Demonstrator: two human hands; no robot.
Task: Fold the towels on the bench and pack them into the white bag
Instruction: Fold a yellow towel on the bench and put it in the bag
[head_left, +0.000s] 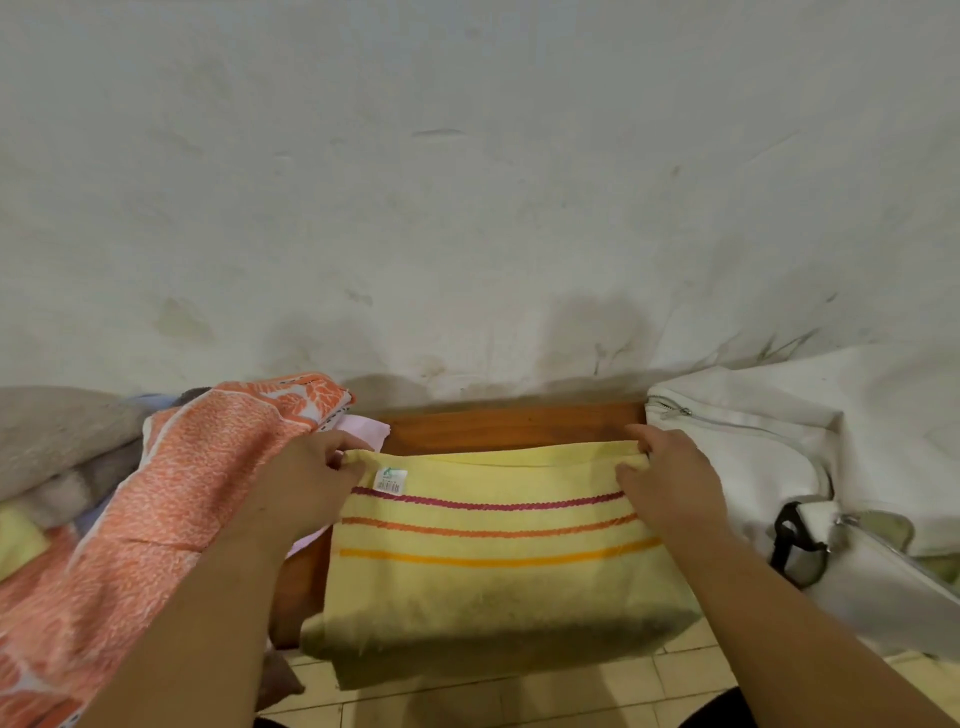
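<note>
Two hands (306, 488) (670, 486), one yellow towel (493, 571), one bag (753, 457)

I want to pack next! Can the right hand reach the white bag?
Probably yes: the white bag lies right beside the right hand with nothing between, though its fingers pinch the yellow towel.

You see a matt, nubbly terry-cloth yellow towel (493, 566), smooth polished wooden bench (511, 427), matt white fabric bag (753, 447), rough scuffed plaster wall (467, 182).
</note>
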